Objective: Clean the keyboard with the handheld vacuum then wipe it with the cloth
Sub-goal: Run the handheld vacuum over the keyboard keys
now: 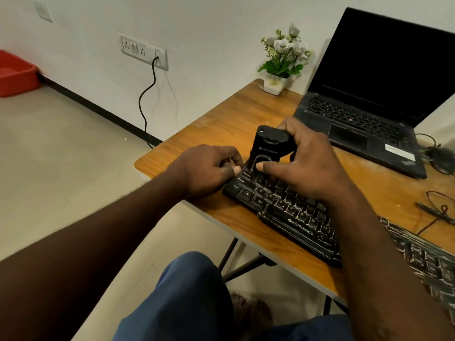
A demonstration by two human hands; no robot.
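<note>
A black Zebronics keyboard lies diagonally on the wooden table. My right hand grips a small black handheld vacuum, which stands upright on the keyboard's left end, thumb on its front. My left hand rests at the keyboard's left edge with fingers curled, thumb touching the corner near the Caps Lock key. No cloth is in view.
An open dark laptop sits at the back right, a white pot of flowers behind the keyboard. Cables lie at the right. A wall socket with a black cord and a red tub are off to the left.
</note>
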